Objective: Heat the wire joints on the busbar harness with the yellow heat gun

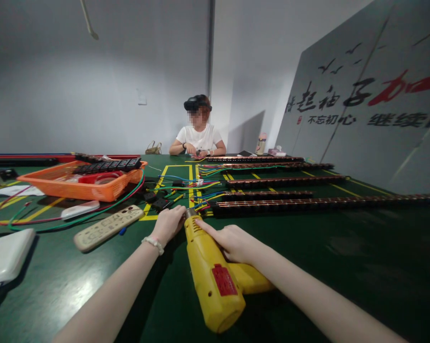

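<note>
Apparently, heating is the step in hand: the right hand (236, 244) grasps the yellow heat gun (206, 267) above the tabletop (308, 257), nozzle (189, 213) near coloured wires (203, 206); the left hand (169, 224) is beside it, its grip indeterminable. The next move calls for steady aim.

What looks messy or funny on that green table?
Nothing looks spilled. But a green wire loops loosely in front of the basket, which looks messy because the bars lie in fairly neat rows.
</note>
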